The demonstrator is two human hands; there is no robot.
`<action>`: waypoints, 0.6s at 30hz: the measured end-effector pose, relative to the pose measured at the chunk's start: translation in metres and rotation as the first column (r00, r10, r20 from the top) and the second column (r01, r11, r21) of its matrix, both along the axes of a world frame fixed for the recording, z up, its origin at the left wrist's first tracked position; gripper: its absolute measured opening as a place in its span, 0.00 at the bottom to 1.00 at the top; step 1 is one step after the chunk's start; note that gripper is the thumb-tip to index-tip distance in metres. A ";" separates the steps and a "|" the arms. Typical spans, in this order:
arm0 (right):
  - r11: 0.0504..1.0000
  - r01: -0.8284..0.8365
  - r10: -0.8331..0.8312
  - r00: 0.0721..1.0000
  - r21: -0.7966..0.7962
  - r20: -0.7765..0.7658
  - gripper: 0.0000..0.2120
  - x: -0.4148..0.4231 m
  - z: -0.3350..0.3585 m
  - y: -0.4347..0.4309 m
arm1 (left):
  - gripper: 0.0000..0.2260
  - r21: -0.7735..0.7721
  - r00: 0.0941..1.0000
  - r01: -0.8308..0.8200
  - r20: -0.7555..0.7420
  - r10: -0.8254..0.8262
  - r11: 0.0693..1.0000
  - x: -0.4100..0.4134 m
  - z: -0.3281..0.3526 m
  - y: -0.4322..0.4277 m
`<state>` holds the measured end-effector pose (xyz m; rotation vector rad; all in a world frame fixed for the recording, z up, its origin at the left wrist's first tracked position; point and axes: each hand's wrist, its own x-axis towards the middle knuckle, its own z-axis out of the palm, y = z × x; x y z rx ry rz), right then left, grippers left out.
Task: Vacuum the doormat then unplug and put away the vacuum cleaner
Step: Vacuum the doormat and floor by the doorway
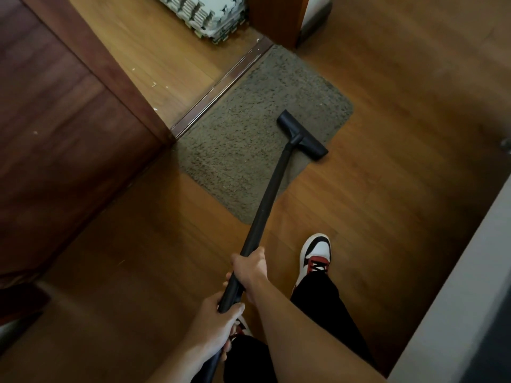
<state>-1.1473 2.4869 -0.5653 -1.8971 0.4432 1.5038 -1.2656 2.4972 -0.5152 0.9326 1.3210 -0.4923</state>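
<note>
Brown wood is all around. A dark wooden door [55,120] stands at the left, and the wooden floor [124,258] spreads under everything. Up at the top, a stack of pale foam mats [210,15] sits past a thin dark strip [221,87] in the floor.

Low down is the left hand [218,324]. Its fingers curl round the near end of the black vacuum tube [268,194]. Just above it on the tube is the right hand [250,269] – it grips the tube too, with its fingers wrapped round it. So both hands hold the vacuum.

The tube runs up and away to the grey-brown doormat [243,128]. The doormat lies flat on the floor, with its far side against the strip. The black vacuum head [302,134] rests on the right part of the doormat – one end pokes over the mat's edge.

Right of the tube, a white, black and red shoe [315,258] stands on the floor below the mat. A pale wall [456,299] runs along the right side.
</note>
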 end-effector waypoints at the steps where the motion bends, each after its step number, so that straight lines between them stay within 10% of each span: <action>1: 1.000 0.003 -0.003 1.000 -0.002 -0.009 0.16 -0.007 0.004 -0.003 | 0.06 0.002 1.000 0.006 -0.001 -0.006 1.000 -0.007 0.004 -0.002; 18: 1.000 -0.020 0.020 1.000 0.007 0.005 0.14 0.020 -0.007 -0.022 | 0.06 0.000 0.998 -0.049 0.039 0.049 0.999 0.018 -0.004 -0.030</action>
